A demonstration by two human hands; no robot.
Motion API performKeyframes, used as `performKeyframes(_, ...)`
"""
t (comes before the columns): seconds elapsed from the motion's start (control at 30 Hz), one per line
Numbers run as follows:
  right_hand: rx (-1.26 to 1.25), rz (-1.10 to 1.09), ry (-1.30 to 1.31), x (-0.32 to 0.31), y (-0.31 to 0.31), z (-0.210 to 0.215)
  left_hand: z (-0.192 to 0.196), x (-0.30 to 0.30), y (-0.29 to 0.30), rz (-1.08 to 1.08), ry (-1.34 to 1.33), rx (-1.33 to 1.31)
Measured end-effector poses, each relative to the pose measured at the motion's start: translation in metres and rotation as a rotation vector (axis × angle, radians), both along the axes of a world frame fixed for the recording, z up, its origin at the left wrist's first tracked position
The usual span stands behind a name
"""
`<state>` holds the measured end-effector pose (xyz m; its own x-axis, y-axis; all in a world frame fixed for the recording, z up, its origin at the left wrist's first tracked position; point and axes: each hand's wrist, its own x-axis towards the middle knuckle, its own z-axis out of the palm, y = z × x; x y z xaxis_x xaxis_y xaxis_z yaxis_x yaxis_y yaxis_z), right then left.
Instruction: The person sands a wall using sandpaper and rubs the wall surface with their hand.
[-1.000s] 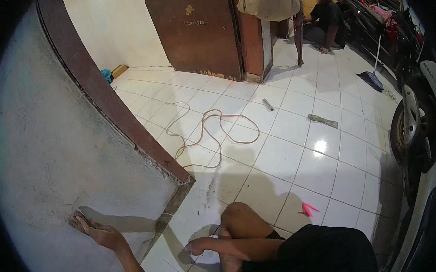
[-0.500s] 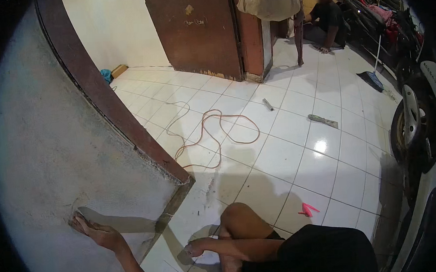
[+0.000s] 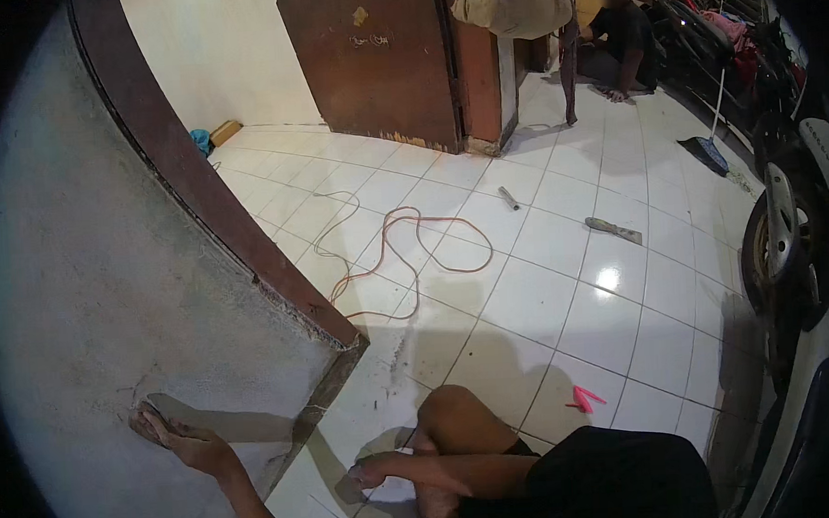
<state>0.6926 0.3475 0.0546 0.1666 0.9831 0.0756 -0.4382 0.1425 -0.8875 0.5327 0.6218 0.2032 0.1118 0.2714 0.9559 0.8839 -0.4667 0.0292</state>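
My left hand (image 3: 188, 443) presses against the rough grey wall (image 3: 79, 305) at the lower left, its fingers together at a rubbed patch. Whatever lies between the fingers and the wall is hidden. Below my bent knee (image 3: 455, 412), my right hand (image 3: 374, 469) is low over the tiles, its forearm crossing my shin. The fingers there are closed, and a small greyish shape shows at their tips, too unclear to name. A scraper (image 3: 614, 231) with a wide blade lies on the floor ahead, to the right.
An orange cable (image 3: 459, 221) loops across the white tiles. Nearby are a short grey tube (image 3: 509, 199) and a pink object (image 3: 586, 398). A motorcycle (image 3: 788, 239) stands at the right, by a broom (image 3: 706, 153). Another person (image 3: 624, 46) sits at the back near a hanging bag (image 3: 514, 5).
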Motion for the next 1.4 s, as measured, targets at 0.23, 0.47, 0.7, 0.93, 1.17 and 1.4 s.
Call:
performKeyframes(0.23, -0.012, -0.002, 0.007, -0.003, -0.006, 0.002, 0.001, 0.001, -0.001, -0.048, -0.033, -0.003)
performKeyframes(0.47, -0.018, -0.016, 0.031, -0.004, -0.007, 0.007, -0.003, 0.0, -0.002, 0.017, 0.04, 0.024)
performKeyframes(0.7, -0.104, -0.198, 0.346, -0.006, -0.013, 0.047, -0.006, 0.0, 0.002, -0.02, 0.001, 0.001)
performKeyframes(0.93, -0.143, -0.041, 0.191, -0.008, -0.009, 0.043, -0.009, -0.002, -0.001, -0.035, 0.021, 0.004)
performKeyframes(1.17, 0.005, -0.006, -0.018, -0.009, -0.007, 0.009, -0.005, -0.007, -0.011, -0.128, 0.066, -0.007)
performKeyframes(1.4, 0.058, -0.142, -0.127, -0.003, -0.009, 0.003, 0.031, -0.011, 0.0, -0.087, 0.171, 0.107)
